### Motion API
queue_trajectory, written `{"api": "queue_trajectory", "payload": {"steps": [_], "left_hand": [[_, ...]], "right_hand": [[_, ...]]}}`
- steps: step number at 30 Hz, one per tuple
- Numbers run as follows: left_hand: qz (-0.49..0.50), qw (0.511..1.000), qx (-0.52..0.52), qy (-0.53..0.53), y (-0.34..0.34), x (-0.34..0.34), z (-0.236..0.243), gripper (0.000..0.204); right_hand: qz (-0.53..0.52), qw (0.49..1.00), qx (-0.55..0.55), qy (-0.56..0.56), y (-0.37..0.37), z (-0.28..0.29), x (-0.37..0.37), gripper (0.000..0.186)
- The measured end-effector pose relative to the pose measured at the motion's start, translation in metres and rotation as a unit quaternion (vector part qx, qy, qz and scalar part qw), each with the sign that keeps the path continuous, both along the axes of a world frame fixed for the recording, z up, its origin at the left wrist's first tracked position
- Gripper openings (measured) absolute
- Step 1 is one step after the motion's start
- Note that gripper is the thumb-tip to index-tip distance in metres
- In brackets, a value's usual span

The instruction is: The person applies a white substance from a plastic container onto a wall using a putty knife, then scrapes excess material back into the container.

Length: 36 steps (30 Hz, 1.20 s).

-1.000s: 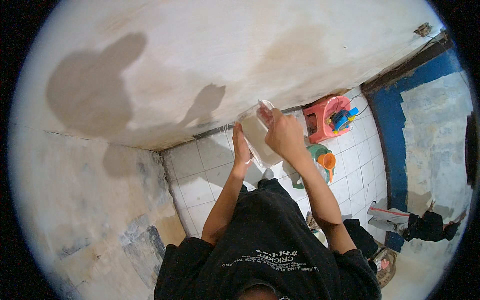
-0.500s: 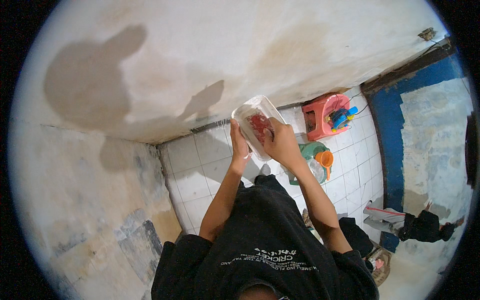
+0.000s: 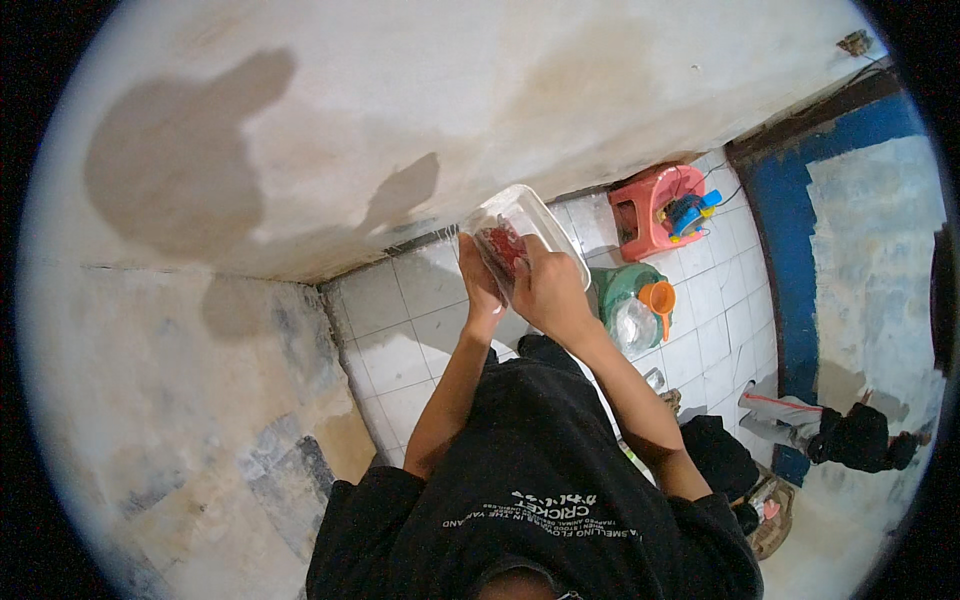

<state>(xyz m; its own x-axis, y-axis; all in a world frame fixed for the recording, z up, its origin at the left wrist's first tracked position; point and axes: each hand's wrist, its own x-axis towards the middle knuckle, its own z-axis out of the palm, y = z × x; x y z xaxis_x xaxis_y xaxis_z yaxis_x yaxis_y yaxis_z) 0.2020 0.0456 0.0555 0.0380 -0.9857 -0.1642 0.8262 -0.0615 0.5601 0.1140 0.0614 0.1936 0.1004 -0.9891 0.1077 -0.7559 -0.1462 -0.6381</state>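
A white rectangular tray (image 3: 568, 238) is held up in front of me, close to the wall. My left hand (image 3: 482, 287) grips its left side, the thumb along the edge. Inside the tray is a red piece smeared with whitish paste (image 3: 501, 243); its exact kind I cannot make out. It stands tilted toward the tray's left side. My right hand (image 3: 552, 290) reaches into the tray with its fingers closed on the red piece, hiding its lower right part.
A pale stained wall (image 3: 380, 110) rises ahead. To the right on the white tiles (image 3: 400, 345) stand a pink stool (image 3: 637, 218) carrying a blue and yellow object (image 3: 692, 212), and a green container (image 3: 612, 285) with an orange scoop (image 3: 657, 297). Another person (image 3: 845, 437) stands farther right.
The red piece has gone from lying flatter to tilted up at the tray's left side, and my right hand has turned with it. The tray has shifted slightly right.
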Motion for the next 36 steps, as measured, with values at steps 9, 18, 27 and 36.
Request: {"api": "queue_trajectory", "payload": {"steps": [9,18,27,36], "left_hand": [[0.035,0.993,0.034,-0.107,0.0,-0.002,0.019,0.059],[0.04,0.992,0.076,-0.097,0.0,-0.009,0.02,0.049],[0.045,0.993,0.078,-0.083,0.003,-0.019,0.027,0.047],[0.073,0.984,0.069,-0.146,0.007,-0.014,0.031,0.046]], "right_hand": [[-0.047,0.996,-0.006,0.073,-0.012,0.01,-0.019,0.011],[-0.062,0.997,0.003,0.043,-0.005,0.005,-0.03,0.015],[-0.056,0.997,-0.003,0.053,-0.01,-0.002,-0.021,0.016],[-0.018,1.0,0.006,0.019,0.006,0.007,-0.027,0.014]]}}
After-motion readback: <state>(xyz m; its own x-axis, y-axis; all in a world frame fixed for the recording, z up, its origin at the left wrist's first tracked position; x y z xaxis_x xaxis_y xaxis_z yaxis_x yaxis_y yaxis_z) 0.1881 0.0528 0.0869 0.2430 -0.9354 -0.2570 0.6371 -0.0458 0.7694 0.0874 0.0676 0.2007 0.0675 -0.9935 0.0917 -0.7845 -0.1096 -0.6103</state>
